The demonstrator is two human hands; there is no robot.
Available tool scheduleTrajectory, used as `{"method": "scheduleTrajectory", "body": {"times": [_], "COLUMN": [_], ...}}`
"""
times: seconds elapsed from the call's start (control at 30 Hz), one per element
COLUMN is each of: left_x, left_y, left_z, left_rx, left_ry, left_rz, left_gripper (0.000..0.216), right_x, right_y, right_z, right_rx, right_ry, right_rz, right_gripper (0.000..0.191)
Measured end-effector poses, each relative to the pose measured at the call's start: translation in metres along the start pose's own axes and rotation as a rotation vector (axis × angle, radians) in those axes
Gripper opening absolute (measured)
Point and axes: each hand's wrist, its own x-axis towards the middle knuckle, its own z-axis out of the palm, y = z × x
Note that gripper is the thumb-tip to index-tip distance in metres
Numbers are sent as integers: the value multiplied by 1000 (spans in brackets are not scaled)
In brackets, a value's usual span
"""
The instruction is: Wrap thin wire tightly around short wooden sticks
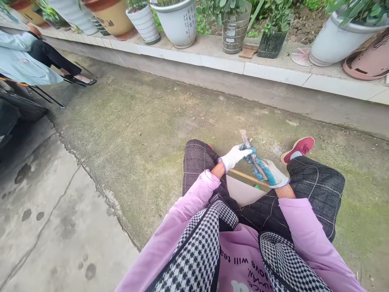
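Note:
Both of my hands wear white work gloves with blue-green palms. In front of my lap they hold a slim, long tool (247,142) with a flat, pale brownish end pointing away from me and a dark, ridged shaft; its exact kind I cannot make out. My left hand (235,157) is closed about the shaft near the middle, fingers pressed against it. Lower down, my right hand (271,172) wraps round the nearer part, which the glove partly hides. Below the hands, between my legs, lies a pale sheet-like thing (243,190) beside a thin wooden strip (247,177).
Potted plants, among them a white pot (179,24) and a black pot (271,44), line a tiled ledge (221,65) ahead. At the left a person (24,56) sits near a dark tyre (22,103). Mossy concrete ground (136,134) surrounds me.

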Motion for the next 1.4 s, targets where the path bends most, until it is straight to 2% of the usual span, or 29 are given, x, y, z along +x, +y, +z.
{"method": "scheduleTrajectory", "body": {"times": [0.2, 0.27, 0.37, 0.43, 0.5, 0.6, 0.67, 0.73, 0.8, 0.93, 1.03, 1.23, 1.4], "left_x": [11, 14, 15, 12, 6, -8, -18, -25, -25, -13, -5, -2, -2], "left_y": [2, 9, 29, 46, 62, 80, 84, 82, 72, 48, 39, 42, 35], "left_z": [-4, -4, -1, -2, -6, -20, -28, -31, -29, -18, -16, -27, -23], "left_rx": [218, 272, 270, 275, 316, 449, 508, 495, 421, 299, 249, 172, 220], "left_ry": [-25, -42, -48, -26, -6, -73, -116, -115, -66, 15, 54, 36, 18], "left_rz": [60, 58, -1, -34, -33, 21, 19, 4, -15, -64, -62, -67, -85], "left_gripper": [13, 14, 18, 20, 18, 14, 19, 21, 20, 17, 23, 21, 28], "right_x": [21, 27, 33, 36, 38, 34, 27, 21, 19, 28, 35, 24, 25], "right_y": [-21, -29, -41, -46, -48, -47, -46, -47, -45, -36, -31, -40, -37], "right_z": [-23, -35, -46, -46, -38, -21, -12, -7, -6, -9, -8, -11, -15], "right_rx": [-188, -362, -710, -816, -729, -425, -294, -250, -228, -215, -253, -162, -124], "right_ry": [188, 228, 314, 355, 305, 50, -124, -203, -194, -66, 24, -139, -60], "right_rz": [-20, -50, -187, -278, -280, -146, -40, 24, 45, 10, -49, -12, -5], "right_gripper": [59, 48, 24, 16, 21, 41, 49, 49, 47, 46, 45, 56, 60]}}
